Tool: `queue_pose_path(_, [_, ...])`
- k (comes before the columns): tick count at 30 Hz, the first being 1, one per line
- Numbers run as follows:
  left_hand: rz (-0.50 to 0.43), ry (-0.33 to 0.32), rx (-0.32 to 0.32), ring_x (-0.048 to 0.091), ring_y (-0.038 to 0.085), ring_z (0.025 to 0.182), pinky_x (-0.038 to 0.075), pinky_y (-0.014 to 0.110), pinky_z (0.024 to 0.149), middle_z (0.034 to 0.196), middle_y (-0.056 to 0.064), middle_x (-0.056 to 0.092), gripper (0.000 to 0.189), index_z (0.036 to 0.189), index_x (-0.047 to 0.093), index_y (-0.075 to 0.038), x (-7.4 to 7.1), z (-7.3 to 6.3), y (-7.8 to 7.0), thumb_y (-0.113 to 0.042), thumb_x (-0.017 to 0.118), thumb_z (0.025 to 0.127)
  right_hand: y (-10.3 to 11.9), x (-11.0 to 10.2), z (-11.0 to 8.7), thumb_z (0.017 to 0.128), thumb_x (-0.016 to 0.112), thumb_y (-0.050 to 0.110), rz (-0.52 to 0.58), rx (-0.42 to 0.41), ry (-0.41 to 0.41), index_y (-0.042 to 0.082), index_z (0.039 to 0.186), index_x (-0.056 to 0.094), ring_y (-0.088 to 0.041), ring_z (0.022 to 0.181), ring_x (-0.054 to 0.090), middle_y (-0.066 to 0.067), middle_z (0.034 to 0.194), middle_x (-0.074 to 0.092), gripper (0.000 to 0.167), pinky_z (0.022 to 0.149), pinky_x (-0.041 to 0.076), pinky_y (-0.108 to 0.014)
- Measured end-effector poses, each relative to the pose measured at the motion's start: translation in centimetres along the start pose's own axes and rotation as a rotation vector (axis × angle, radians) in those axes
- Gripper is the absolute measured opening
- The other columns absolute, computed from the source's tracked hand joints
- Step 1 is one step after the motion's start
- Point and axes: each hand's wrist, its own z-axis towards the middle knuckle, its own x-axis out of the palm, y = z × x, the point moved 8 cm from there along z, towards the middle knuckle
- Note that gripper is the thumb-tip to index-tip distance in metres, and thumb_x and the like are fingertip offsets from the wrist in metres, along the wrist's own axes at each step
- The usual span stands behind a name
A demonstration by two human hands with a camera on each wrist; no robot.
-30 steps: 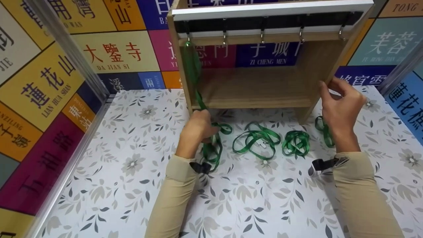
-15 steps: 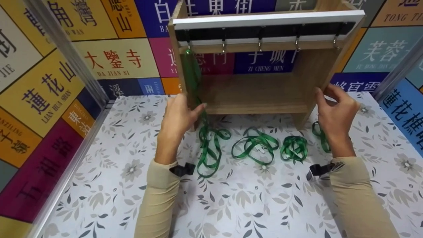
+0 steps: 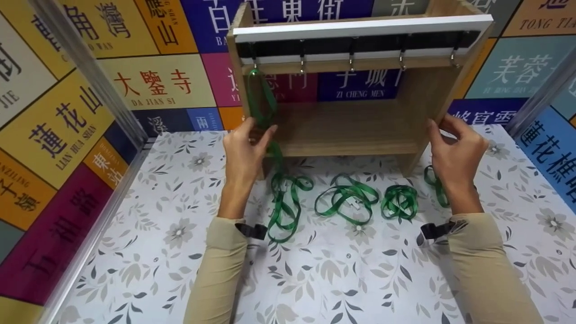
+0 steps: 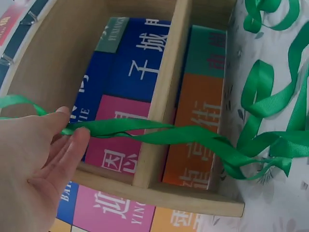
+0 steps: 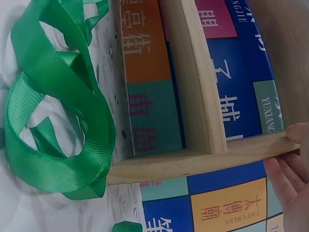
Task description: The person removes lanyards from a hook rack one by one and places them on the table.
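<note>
A wooden rack stands on the table, with a row of metal hooks along its top front. From the leftmost hook hangs a green ribbon, its lower end lying in loops on the table. My left hand is at the rack's left side. In the left wrist view, the thumb and fingers of that left hand pinch the twisted ribbon. With thumb and fingers on either side of the panel edge, my right hand grips the right side panel.
Several more coiled green ribbons lie in front of the rack: a loose one, a tight coil and one partly behind my right wrist. The other hooks carry nothing. Sign-covered walls enclose the patterned table.
My left hand has let go of the ribbon lower down, moved up and left, then taken it higher by the panel. The right hand keeps hold of the rack. The view has tilted slightly.
</note>
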Motion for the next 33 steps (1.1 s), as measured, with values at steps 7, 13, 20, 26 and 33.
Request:
queue_pose_path(7, [-0.071, -0.127, 0.101, 0.080, 0.016, 0.088, 0.069, 0.032, 0.079, 0.099, 0.007, 0.083, 0.016, 0.105, 0.082, -0.007, -3.1, 0.6, -1.4, -0.022, 0.081, 0.099, -0.2, 0.0, -0.1, 0.101, 0.079, 0.034, -0.008, 0.017, 0.001, 0.020, 0.132, 0.080, -0.014, 0.115, 0.078, -0.004, 0.129, 0.080, 0.034, 0.093, 0.062, -0.018])
queue_pose_path(13, [-0.077, -0.210, 0.213, 0.077, 0.012, 0.090, 0.066, 0.025, 0.078, 0.101, 0.006, 0.082, 0.011, 0.107, 0.085, -0.009, -6.9, 0.8, -4.0, -0.010, 0.077, 0.100, -0.4, 0.0, 0.0, 0.101, 0.078, 0.034, -0.026, 0.036, 0.005, 0.021, 0.133, 0.079, -0.014, 0.118, 0.078, -0.002, 0.132, 0.079, 0.035, 0.094, 0.062, -0.018])
queue_pose_path(20, [-0.036, -0.245, 0.283, 0.076, 0.012, 0.089, 0.064, 0.019, 0.080, 0.098, 0.005, 0.080, 0.012, 0.109, 0.086, -0.010, -10.1, 0.6, -6.4, -0.009, 0.077, 0.101, -0.1, -0.1, 0.0, 0.100, 0.079, 0.034, -0.002, -0.001, -0.007, 0.020, 0.131, 0.080, -0.009, 0.112, 0.078, -0.003, 0.128, 0.081, 0.034, 0.091, 0.061, -0.014])
queue_pose_path(26, [0.041, -0.196, 0.294, 0.077, 0.016, 0.091, 0.067, 0.028, 0.082, 0.100, 0.008, 0.080, 0.013, 0.110, 0.085, -0.007, -10.4, 0.4, -5.9, -0.008, 0.075, 0.102, 0.0, -0.1, -0.1, 0.100, 0.079, 0.035, -0.002, 0.000, -0.009, 0.022, 0.132, 0.080, -0.009, 0.112, 0.078, -0.003, 0.129, 0.081, 0.034, 0.091, 0.061, -0.015])
queue_pose_path(33, [0.188, 0.089, 0.194, 0.077, 0.021, 0.093, 0.068, 0.037, 0.083, 0.103, 0.011, 0.080, 0.011, 0.110, 0.083, -0.006, -7.9, 0.3, -1.8, -0.007, 0.077, 0.100, 0.0, 0.1, -0.1, 0.101, 0.079, 0.032, -0.007, 0.019, -0.002, 0.021, 0.133, 0.079, -0.011, 0.114, 0.078, -0.003, 0.130, 0.080, 0.034, 0.093, 0.062, -0.017])
